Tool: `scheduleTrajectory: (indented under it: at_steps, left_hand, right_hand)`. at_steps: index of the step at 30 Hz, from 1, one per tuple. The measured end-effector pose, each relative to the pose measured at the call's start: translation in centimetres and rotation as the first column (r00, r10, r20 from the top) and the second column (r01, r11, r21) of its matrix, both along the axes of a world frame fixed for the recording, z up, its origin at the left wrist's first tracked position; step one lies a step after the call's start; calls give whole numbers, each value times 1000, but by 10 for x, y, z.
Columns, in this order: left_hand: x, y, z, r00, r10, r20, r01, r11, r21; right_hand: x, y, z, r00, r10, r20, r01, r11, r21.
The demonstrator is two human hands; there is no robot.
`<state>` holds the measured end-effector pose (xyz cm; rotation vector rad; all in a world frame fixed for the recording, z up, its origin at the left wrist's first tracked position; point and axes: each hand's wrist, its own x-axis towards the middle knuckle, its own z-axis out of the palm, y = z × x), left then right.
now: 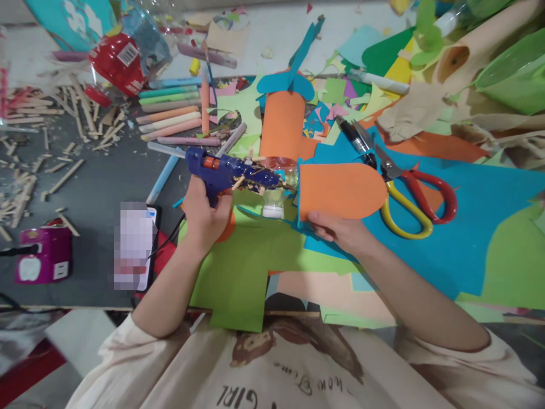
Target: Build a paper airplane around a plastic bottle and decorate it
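My left hand is wrapped round the handle of a blue hot glue gun, its barrel crusted with bits of wood. The nozzle points right, at the blue edge of an orange foam piece with a rounded end. My right hand pinches that piece by its lower left corner. Behind the nozzle lies a clear plastic bottle with a white cap, its upper part wrapped in an orange sleeve with blue shapes at the far end. Whether the nozzle touches the foam I cannot tell.
Scissors with red and yellow handles lie on a blue sheet at right, by a black marker. Left are a phone, a purple box, wood sticks and coloured rolls. Green sheets lie in front.
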<state>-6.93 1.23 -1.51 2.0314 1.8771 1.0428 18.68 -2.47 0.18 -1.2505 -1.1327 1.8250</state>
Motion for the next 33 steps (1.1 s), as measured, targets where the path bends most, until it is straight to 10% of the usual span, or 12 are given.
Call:
scheduleTrajectory:
  at_steps: [13, 18, 24, 30, 33]
  left_hand:
    - [-17, -2, 72, 970, 175, -168, -218, 934, -282]
    - [-78, 7, 91, 783, 522, -340, -606, 764, -223]
    - [-130, 25, 81, 661, 588, -466, -742, 604, -290]
    - [-156, 22, 63, 696, 466, -546, -664, 708, -241]
    - [-135, -6, 58, 776, 311, -550, -404, 913, -55]
  right_hand:
    - [0, 9, 10, 974, -62, -216, 34, 991, -132]
    - [2, 11, 9, 959, -90, -269, 47, 986, -162]
    - [2, 11, 6, 958, -92, -272, 51, 987, -154]
    - [2, 11, 6, 953, -99, -287, 48, 983, -179]
    - [3, 12, 6, 948, -86, -305, 35, 985, -168]
